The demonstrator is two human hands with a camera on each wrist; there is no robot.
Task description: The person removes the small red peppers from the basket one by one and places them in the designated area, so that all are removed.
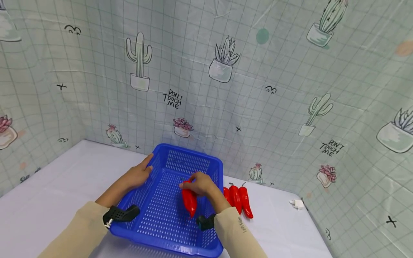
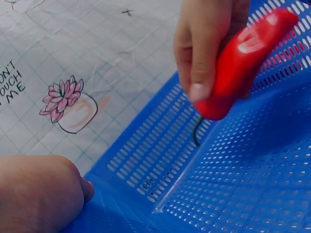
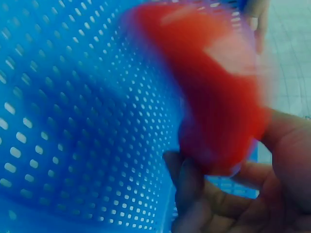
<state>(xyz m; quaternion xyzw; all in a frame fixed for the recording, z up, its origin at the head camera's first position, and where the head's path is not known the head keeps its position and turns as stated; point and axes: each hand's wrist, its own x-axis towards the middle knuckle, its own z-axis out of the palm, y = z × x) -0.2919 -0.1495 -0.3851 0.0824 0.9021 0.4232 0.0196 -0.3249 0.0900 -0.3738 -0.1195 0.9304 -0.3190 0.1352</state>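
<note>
A blue plastic basket (image 1: 167,215) with slotted walls stands on the white table. My left hand (image 1: 139,175) grips its left rim near the far end; in the left wrist view only part of that hand (image 2: 39,194) shows beside the rim. Over the inside of the basket, my right hand (image 1: 201,183) holds a red chili pepper (image 1: 189,203) by its stem end, the tip hanging down. The left wrist view shows the thumb on the pepper (image 2: 243,63) and its green stem. In the right wrist view the pepper (image 3: 209,82) is blurred.
Several more red chili peppers (image 1: 246,202) lie side by side just right of the basket, partly hidden by it and the right arm. A small white object (image 1: 298,204) lies near the table's right edge. A cactus-print curtain (image 1: 193,89) hangs behind the table (image 1: 274,222).
</note>
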